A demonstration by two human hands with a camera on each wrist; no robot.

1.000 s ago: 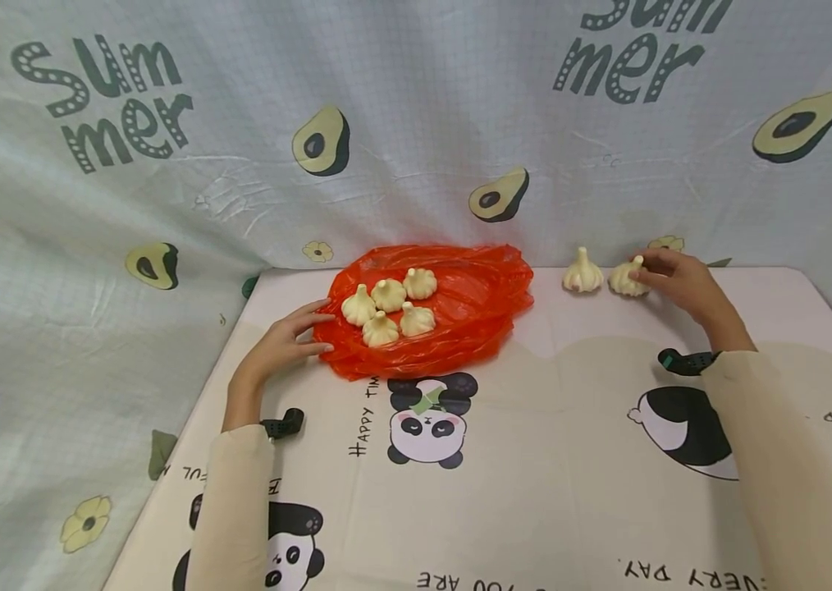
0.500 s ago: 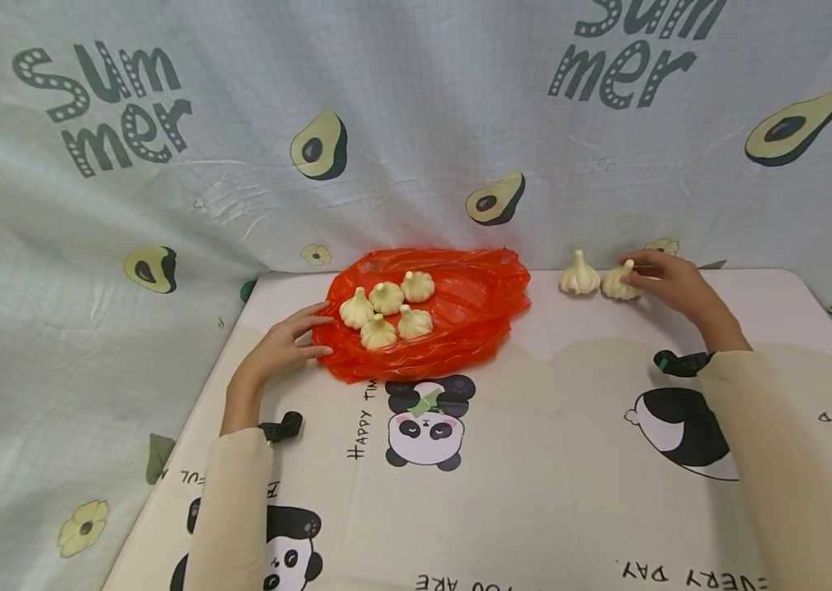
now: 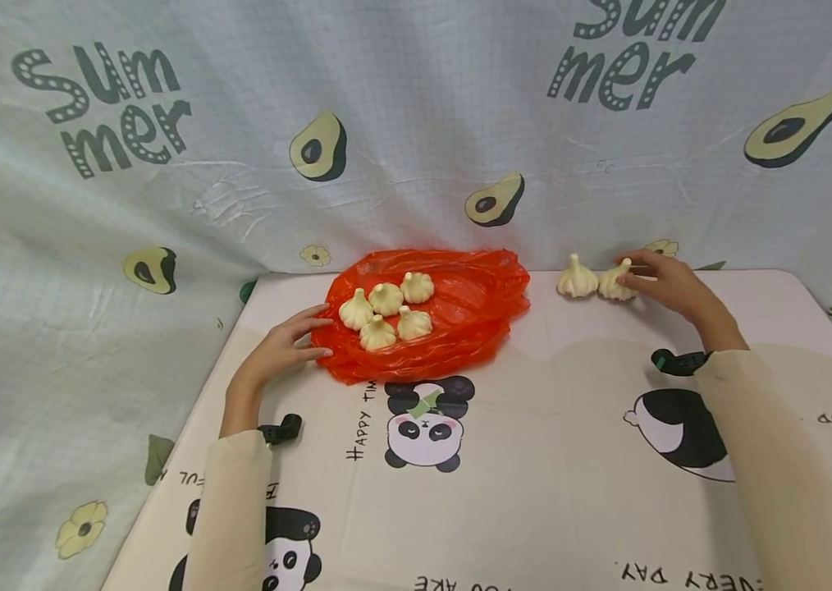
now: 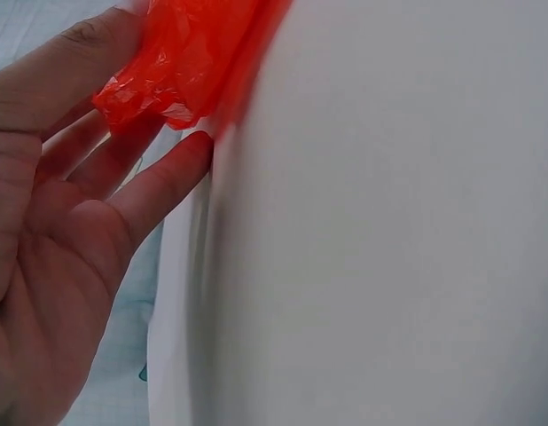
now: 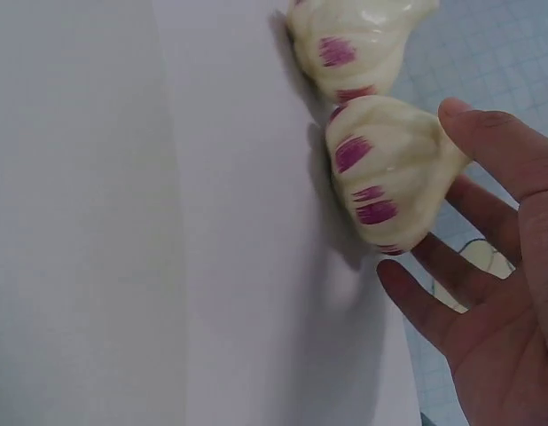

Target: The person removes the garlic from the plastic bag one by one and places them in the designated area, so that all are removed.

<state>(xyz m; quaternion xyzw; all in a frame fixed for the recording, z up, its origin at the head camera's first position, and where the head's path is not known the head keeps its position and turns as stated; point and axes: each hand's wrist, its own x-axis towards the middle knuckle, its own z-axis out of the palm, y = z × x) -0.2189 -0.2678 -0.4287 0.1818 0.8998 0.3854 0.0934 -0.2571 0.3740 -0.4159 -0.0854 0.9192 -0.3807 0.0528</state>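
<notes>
A red plastic bag point(image 3: 471, 287) lies spread at the far edge, with several white garlic bulbs point(image 3: 386, 299) sitting on its left half. My left hand point(image 3: 276, 349) touches the bag's left side with thumb and fingers spread apart, fairly straight. Its fingertips reach the crumpled red film point(image 4: 181, 67) in the left wrist view. On the right, my right hand point(image 3: 670, 283) holds a garlic bulb point(image 5: 380, 173) near its stem, thumb in front and fingers behind. This bulb has purple streaks and rests beside a second garlic bulb point(image 3: 577, 279), right up against it.
A pale table point(image 3: 519, 460) with printed pandas stretches in front of both arms. Behind it and on the left hangs a light curtain point(image 3: 401, 98) with avocado prints. Black wrist cameras point(image 3: 678, 362) sit on both wrists.
My right hand has moved the garlic bulb slightly left, up to the second bulb, which has shifted a little left too. The left hand has stayed at the bag.
</notes>
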